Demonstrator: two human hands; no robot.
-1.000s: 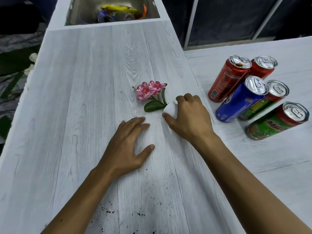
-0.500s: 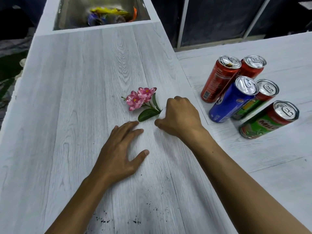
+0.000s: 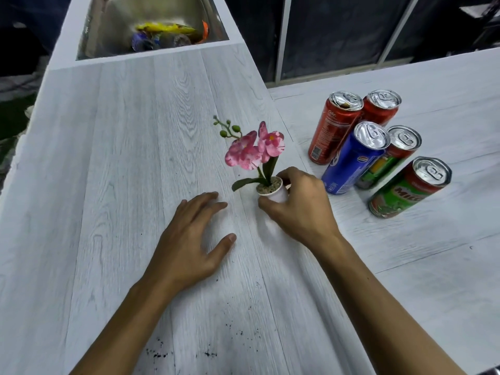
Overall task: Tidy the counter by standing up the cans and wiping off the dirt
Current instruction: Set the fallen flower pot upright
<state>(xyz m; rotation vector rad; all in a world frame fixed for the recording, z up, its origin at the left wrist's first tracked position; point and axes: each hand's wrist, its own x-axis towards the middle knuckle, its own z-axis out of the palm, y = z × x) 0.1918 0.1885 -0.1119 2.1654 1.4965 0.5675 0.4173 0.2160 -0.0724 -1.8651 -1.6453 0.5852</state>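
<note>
Head camera shows your right hand [image 3: 303, 209] with its fingers curled round a small white pot [image 3: 277, 195] of pink flowers [image 3: 254, 152], held upright; whether its base touches the counter [image 3: 108, 171] cannot be told. Your left hand [image 3: 189, 247] lies flat on the counter just beside it, fingers straight and spread, holding nothing. Dark dirt specks [image 3: 162, 353] lie scattered near you, between your forearms. Well to your right stands a tight cluster: red can [image 3: 332, 131], second red can [image 3: 380, 112], blue can [image 3: 351, 163], green-and-yellow can [image 3: 387, 163], green Milo can [image 3: 405, 190]. At the far end, the steel sink [image 3: 108, 28] holds colourful items.
</note>
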